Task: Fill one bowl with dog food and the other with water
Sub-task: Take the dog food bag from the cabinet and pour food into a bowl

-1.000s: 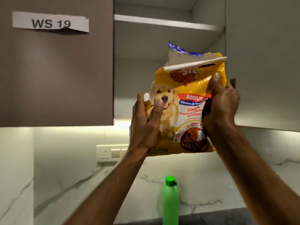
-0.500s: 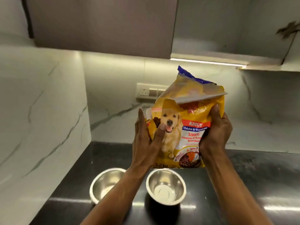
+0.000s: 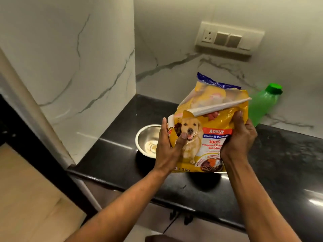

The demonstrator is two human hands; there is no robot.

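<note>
— Left hand (image 3: 168,147) first: what is it doing?

— It clasps the left edge of the yellow plastic dog-food bag with the retriever printed on it (image 3: 208,135), thumb pressed across the front and fingers wrapped behind. The right hand (image 3: 238,137) grips the opposite edge the same way, thumb up along the front.

— So the bag is off the counter?

— Yes, held upright in the air above the glossy black stone countertop (image 3: 111,159). Its top is torn; a loose flap folds across, and brown kibble shows through a gap at the upper left corner beside the left thumb.

— And the bowls?

— One round stainless-steel bowl (image 3: 148,138) sits on the counter just left of and behind the bag, and it looks empty. Only a sliver of bright metal under the bag's lower right edge hints at the second; I cannot tell more.

— Which step is this, then?

— I judge it the start of the food step: bag in hand, nothing poured. Water is untouched; the translucent green plastic bottle with the green cap (image 3: 264,102) stands capped by the marble back wall (image 3: 174,41), behind the bag.

— What does the next move need?

— Tipping the open corner down over one bowl, slowly, so kibble runs out in a controlled stream. The loose flap could block or scatter it.
</note>
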